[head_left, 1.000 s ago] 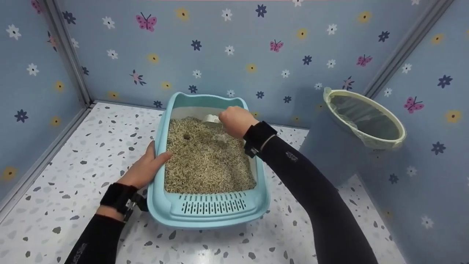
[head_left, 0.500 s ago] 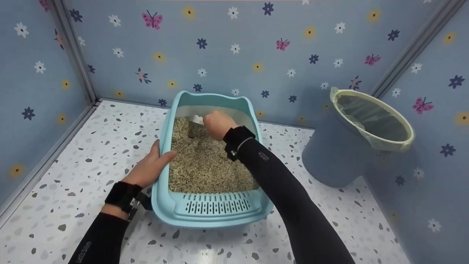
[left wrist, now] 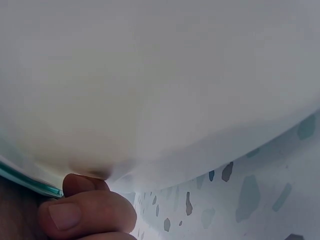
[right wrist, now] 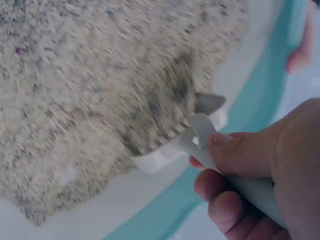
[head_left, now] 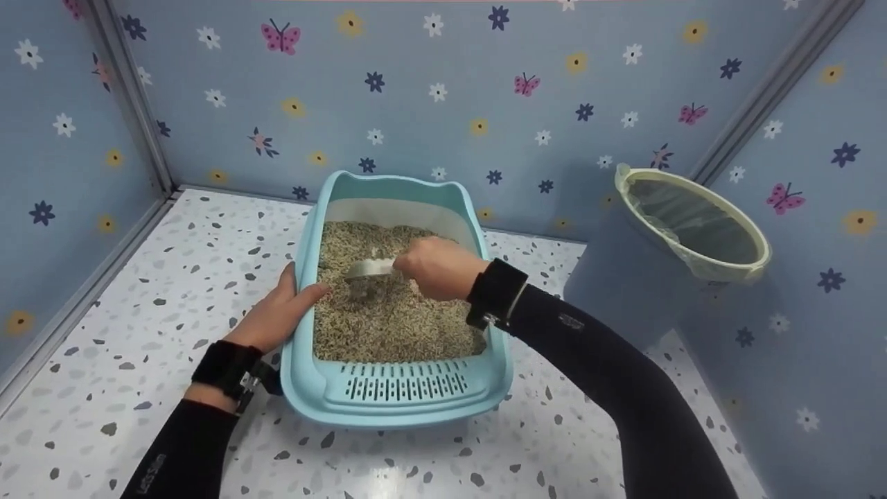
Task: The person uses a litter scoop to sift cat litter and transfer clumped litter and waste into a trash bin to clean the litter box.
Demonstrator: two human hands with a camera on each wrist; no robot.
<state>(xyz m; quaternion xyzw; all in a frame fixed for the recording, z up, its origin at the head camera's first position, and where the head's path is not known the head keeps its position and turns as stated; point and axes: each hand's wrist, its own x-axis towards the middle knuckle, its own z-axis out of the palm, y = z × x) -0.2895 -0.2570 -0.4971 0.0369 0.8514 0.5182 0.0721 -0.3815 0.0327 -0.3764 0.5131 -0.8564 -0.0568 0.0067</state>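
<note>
"Let's Slim" can be read in pale letters on the left sleeve (head_left: 183,443); a similar mark is printed on the black right sleeve (head_left: 624,374), but its letters are too small to be made out. The white floor (head_left: 540,450) is speckled with grey, green and dark chips. It is enclosed by blue walls (head_left: 416,55) patterned with white, yellow and navy flowers and pink butterflies, and the corners are edged with grey metal strips.

On the floor, near the back wall, a light blue litter tray (head_left: 395,412) is seen, with a slotted ledge at its near end and paler inner walls. A broad bed of tan, grainy litter (head_left: 416,333) is held in it. To the right, well apart from the tray, a blue-grey bin (head_left: 617,291) is fitted with a cream rim and lined with a translucent bag (head_left: 693,208).

The tray's left rim is gripped by the left hand (head_left: 277,312), with the thumb laid over the edge and the fingers curled outside. The handle of a white scoop (head_left: 372,269) is held in the curled fingers and thumb of the right hand (head_left: 443,269). The scoop's slotted head is set in the litter, left of the right hand, with grains heaped against it.
</note>
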